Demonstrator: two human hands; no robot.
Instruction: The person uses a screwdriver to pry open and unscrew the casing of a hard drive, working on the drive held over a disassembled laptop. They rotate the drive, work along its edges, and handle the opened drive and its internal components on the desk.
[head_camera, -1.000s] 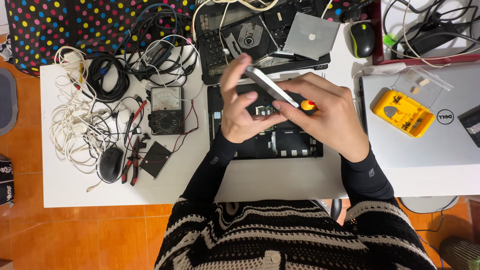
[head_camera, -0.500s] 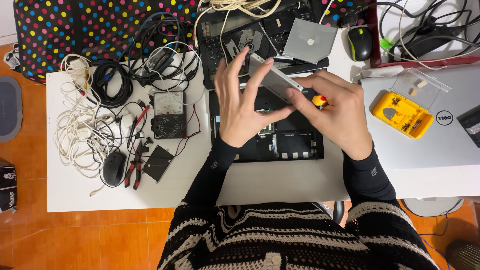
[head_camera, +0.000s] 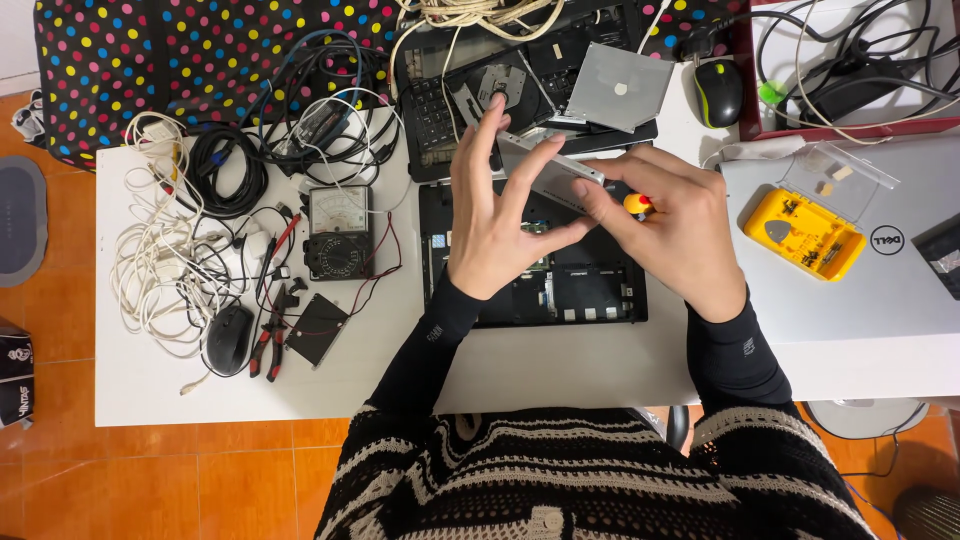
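Note:
Both hands hold a flat silver drive (head_camera: 553, 172) tilted above an opened black laptop base (head_camera: 590, 290) on the white table (head_camera: 150, 380). My left hand (head_camera: 495, 210) grips the drive's left side with fingers spread upward. My right hand (head_camera: 670, 225) pinches its right end and also holds a small screwdriver with a red and yellow handle (head_camera: 637, 205). Part of the drive is hidden behind my fingers.
Left of the laptop base lie an analog multimeter (head_camera: 335, 232), tangled white and black cables (head_camera: 190, 220), pliers (head_camera: 268, 335) and a black mouse (head_camera: 229, 338). A keyboard part and a silver plate (head_camera: 618, 87) sit behind. A yellow bit case (head_camera: 805, 232) rests on a silver laptop (head_camera: 880, 290) at right.
The hands have lifted the silver drive slightly further from me and turned it; my left fingers have spread wider. The view has shifted a little.

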